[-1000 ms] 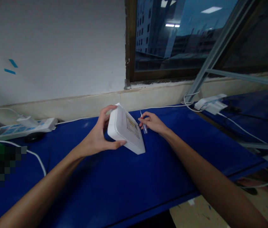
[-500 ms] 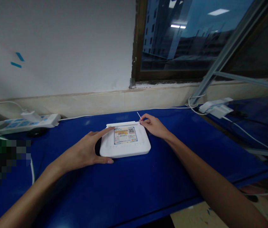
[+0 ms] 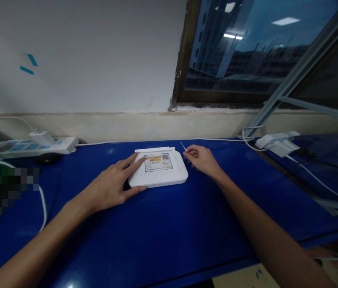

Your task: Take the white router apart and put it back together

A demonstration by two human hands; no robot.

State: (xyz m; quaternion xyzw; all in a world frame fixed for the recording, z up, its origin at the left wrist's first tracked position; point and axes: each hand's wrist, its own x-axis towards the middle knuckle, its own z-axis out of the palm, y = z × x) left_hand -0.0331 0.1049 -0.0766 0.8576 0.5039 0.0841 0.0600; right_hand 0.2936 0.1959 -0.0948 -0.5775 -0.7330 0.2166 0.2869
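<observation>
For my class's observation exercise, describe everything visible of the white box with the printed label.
The white box is flat, with rounded corners and a plastic-looking shell. Its top bears a blue-bordered label with yellow print and a square code; tiny marks nearer the front are unreadable. A slim white bar runs along its back edge. It lies label up on the blue table. The left hand touches its left side, fingers over the top.

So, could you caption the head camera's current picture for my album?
Left hand on a white box lying on a blue table, right hand holding a thin tool beside the box.
</observation>
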